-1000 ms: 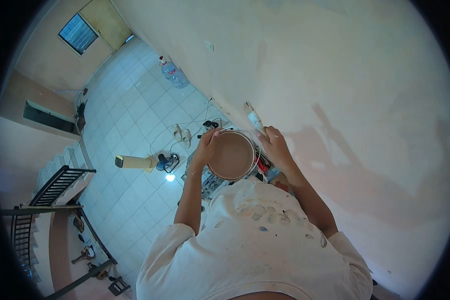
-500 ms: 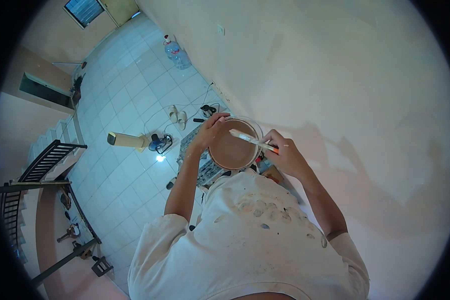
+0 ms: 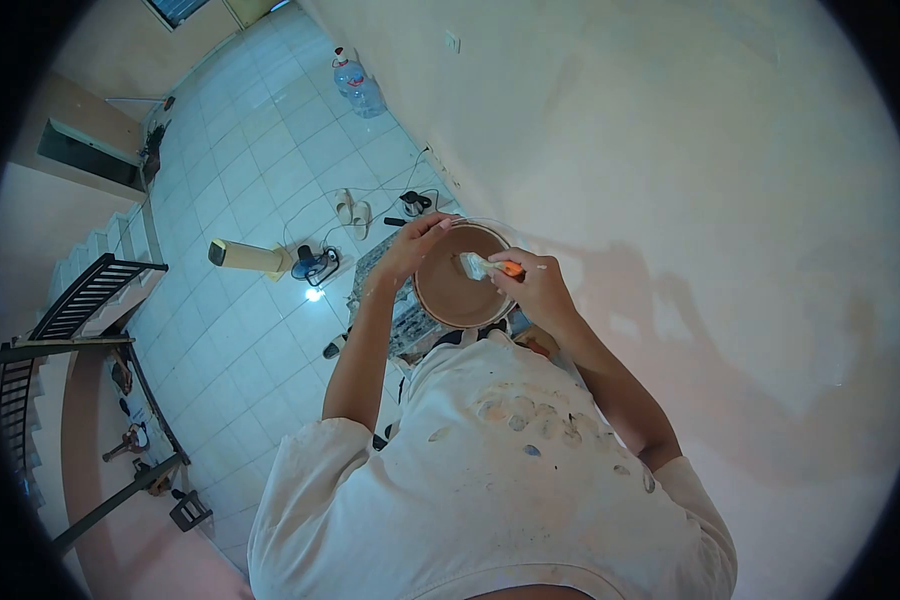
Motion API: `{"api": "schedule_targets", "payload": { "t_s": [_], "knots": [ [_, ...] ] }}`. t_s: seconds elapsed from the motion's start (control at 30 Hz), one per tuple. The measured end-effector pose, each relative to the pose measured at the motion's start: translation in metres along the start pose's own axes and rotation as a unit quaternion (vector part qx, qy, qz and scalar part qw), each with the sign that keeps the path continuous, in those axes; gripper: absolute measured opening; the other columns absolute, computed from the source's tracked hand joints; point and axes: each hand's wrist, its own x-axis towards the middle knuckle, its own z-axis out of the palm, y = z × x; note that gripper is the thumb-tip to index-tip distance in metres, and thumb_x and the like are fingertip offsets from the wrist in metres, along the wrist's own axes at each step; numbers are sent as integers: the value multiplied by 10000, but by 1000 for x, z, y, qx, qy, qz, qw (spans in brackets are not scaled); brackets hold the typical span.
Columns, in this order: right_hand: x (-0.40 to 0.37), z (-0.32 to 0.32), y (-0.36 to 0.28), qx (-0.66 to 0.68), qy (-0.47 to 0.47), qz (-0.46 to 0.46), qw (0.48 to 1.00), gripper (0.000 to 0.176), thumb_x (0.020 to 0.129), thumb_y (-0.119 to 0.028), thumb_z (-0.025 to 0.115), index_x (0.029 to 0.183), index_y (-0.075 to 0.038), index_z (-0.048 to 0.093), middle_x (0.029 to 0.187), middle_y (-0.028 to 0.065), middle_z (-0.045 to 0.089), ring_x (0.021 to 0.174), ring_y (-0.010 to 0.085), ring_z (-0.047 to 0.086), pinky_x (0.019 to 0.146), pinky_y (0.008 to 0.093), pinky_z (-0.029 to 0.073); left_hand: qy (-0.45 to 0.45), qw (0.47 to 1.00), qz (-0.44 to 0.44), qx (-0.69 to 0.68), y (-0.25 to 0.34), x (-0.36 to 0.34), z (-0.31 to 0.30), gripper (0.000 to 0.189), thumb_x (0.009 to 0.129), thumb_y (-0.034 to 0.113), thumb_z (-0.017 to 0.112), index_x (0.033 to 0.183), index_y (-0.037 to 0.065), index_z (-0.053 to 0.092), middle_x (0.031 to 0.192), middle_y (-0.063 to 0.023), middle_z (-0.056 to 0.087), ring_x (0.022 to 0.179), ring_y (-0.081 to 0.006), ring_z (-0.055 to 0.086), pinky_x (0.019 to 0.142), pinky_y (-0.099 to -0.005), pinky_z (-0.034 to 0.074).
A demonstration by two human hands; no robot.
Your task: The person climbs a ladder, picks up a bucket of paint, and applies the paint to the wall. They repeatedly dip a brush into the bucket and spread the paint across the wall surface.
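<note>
A round bucket (image 3: 460, 325) of brown paint (image 3: 444, 292) is held in front of my body, just beyond my stained white shirt. My left hand (image 3: 417, 247) grips its rim on the left side, fingers closed over the edge. In my right hand (image 3: 538, 288) is a paintbrush (image 3: 474, 266) with an orange handle, gripped at the right of the bucket. The pale, paint-coated brush head points inward over the paint surface.
Tiled floor lies far below, with a blue power tool (image 3: 315, 265), a yellowish upright tube (image 3: 245, 255), slippers (image 3: 352, 212) and a water bottle (image 3: 358, 84). A pale wall (image 3: 690, 180) rises close on the right. Black stair railings (image 3: 92, 298) stand at left.
My right hand has moved left over the bucket and turned the brush, so its head dips nearer the paint. The left hand keeps its hold on the rim.
</note>
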Motion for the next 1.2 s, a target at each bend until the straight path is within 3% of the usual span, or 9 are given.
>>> {"api": "schedule_targets", "payload": {
  "t_s": [0.17, 0.23, 0.43, 0.67, 0.77, 0.87, 0.9, 1.0, 1.2],
  "knots": [
    [12, 12, 15, 1, 2, -36, 999, 191, 931, -144, 707, 1074, -21, 728, 759, 73, 708, 684, 116, 661, 633, 264, 517, 13, 998, 61, -22, -7, 0, 5, 349, 1055, 325, 555, 1247, 60, 676, 1122, -28, 699, 1049, -111, 627, 935, -283, 496],
    [16, 20, 18, -52, 7, -97, 994, 166, 906, -162, 705, 960, -6, 690, 710, 147, 658, 610, 270, 626, 603, 368, 501, 14, 998, 43, -36, -5, -2, 7, 343, 1055, 321, 555, 1245, 63, 678, 1117, -27, 701, 1041, -110, 631, 932, -282, 497],
    [24, 42, 32, -102, 3, -140, 985, 177, 901, -167, 690, 859, -2, 641, 752, 183, 674, 673, 375, 656, 632, 438, 510, 12, 998, 39, -46, -15, 5, 1, 355, 1047, 325, 569, 1279, 76, 671, 1147, -25, 705, 1061, -109, 636, 944, -282, 501],
    [28, 42, 31, -116, -6, -119, 986, 189, 899, -191, 694, 884, -4, 676, 772, 209, 679, 682, 396, 648, 655, 453, 515, 8, 998, 46, -45, -15, 4, 0, 386, 1044, 333, 574, 1320, 76, 655, 1189, -30, 702, 1095, -114, 630, 966, -282, 494],
    [27, 32, 26, -121, -3, -105, 987, 204, 919, -202, 686, 889, -1, 687, 751, 168, 701, 644, 316, 675, 619, 406, 524, 13, 998, 47, -49, -16, 4, 1, 341, 1049, 316, 571, 1234, 54, 688, 1114, -21, 707, 1048, -104, 635, 938, -275, 492],
    [28, 15, 41, 163, 38, -2, 986, 288, 990, -263, 641, 923, 11, 700, 719, 39, 692, 576, 94, 606, 532, 242, 479, 20, 997, 73, -28, -17, 5, 1, 339, 1050, 317, 569, 1230, 54, 687, 1109, -25, 707, 1051, -105, 633, 941, -272, 490],
    [26, 3, 41, 162, 40, -4, 986, 288, 990, -263, 641, 923, 11, 700, 719, 39, 692, 576, 94, 606, 532, 242, 479, 19, 997, 76, -27, -18, 4, 1, 339, 1050, 317, 569, 1230, 54, 687, 1109, -25, 707, 1051, -105, 633, 941, -272, 490],
    [18, -29, 48, 441, 65, 153, 882, 207, 964, -241, 665, 940, -38, 697, 690, 40, 673, 550, 110, 591, 517, 223, 462, 17, 996, 68, -45, -19, 7, 1, 341, 1046, 318, 571, 1223, 52, 692, 1114, -31, 706, 1065, -103, 620, 954, -272, 479],
    [-2, -18, 86, 636, 121, 131, 751, 217, 1000, -239, 607, 969, -34, 673, 716, 65, 683, 626, 143, 651, 552, 254, 510, 47, 993, 100, 30, -34, 11, -8, 362, 1031, 314, 582, 1224, 28, 692, 1147, -46, 705, 1054, -130, 617, 946, -283, 479]
  ]
}}
